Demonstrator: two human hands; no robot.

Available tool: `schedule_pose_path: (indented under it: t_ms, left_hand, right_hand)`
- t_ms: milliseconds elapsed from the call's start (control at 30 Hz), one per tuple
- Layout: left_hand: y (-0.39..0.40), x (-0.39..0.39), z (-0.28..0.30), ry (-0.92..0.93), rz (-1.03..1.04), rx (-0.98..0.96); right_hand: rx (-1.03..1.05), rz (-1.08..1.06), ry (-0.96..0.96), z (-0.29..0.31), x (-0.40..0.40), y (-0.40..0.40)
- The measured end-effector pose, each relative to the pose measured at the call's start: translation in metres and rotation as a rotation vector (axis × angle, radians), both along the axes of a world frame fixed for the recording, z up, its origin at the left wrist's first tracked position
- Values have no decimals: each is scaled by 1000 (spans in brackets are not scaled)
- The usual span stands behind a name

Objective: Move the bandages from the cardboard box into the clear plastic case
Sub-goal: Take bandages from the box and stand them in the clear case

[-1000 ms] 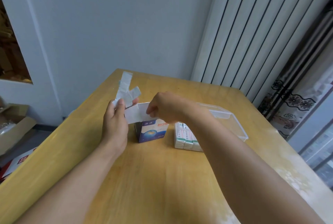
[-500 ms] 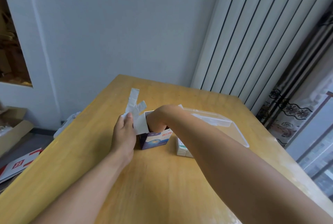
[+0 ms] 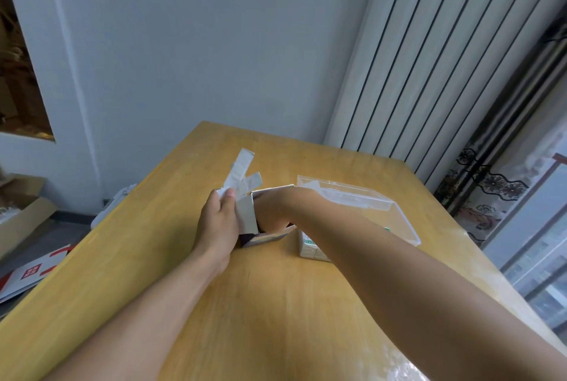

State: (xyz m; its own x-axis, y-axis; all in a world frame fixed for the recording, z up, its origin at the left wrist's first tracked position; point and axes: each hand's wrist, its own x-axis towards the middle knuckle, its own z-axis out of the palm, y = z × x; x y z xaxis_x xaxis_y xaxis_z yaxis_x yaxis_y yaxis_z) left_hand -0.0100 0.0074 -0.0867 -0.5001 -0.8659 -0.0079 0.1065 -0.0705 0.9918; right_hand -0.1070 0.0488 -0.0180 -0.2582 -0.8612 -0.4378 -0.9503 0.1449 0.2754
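Note:
A small cardboard box (image 3: 247, 215) with an open white flap stands mid-table. My left hand (image 3: 219, 221) holds its left side and pinches several white wrapped bandages (image 3: 239, 175) that stick up above my fingers. My right hand (image 3: 271, 210) is plunged into the box's open top, so its fingers are hidden inside. The clear plastic case (image 3: 362, 199) lies open just right of the box, and a stack of bandages (image 3: 310, 247) shows at its near end, partly behind my right forearm.
The yellow wooden table (image 3: 276, 304) has edges at the left and far side. A white radiator (image 3: 429, 58) and a curtain (image 3: 506, 172) stand to the right. Cardboard boxes (image 3: 21, 215) and a red-and-white sheet (image 3: 30, 273) lie on the floor at left.
My right hand has gone from the box's flap down into the box, deeper than half a second ago. My left hand still holds the bandages and box. The view has tilted down slightly.

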Motion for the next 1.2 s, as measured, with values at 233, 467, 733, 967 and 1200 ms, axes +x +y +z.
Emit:
schedule_pose_path:
  t_ms: [233,467,733,967,1200]
  left_hand:
    - [14,3,2,-47,99,-147]
    - [12,4,0,-125,145,-147]
    - [-11,11,0,-130,248,-99]
    - [-7,41,43,88,506,-403]
    - [46,12,92,80,119,-716]
  right_hand:
    - [-17,-36,-73,7,5,17]
    - [-51,-33,-51,25,6,16]
    - [-577,-154,-236,75,-2,32]
    - [-978,-275,-723,69,-3,93]
    - [-1492,-395,-1163,57,-12,141]
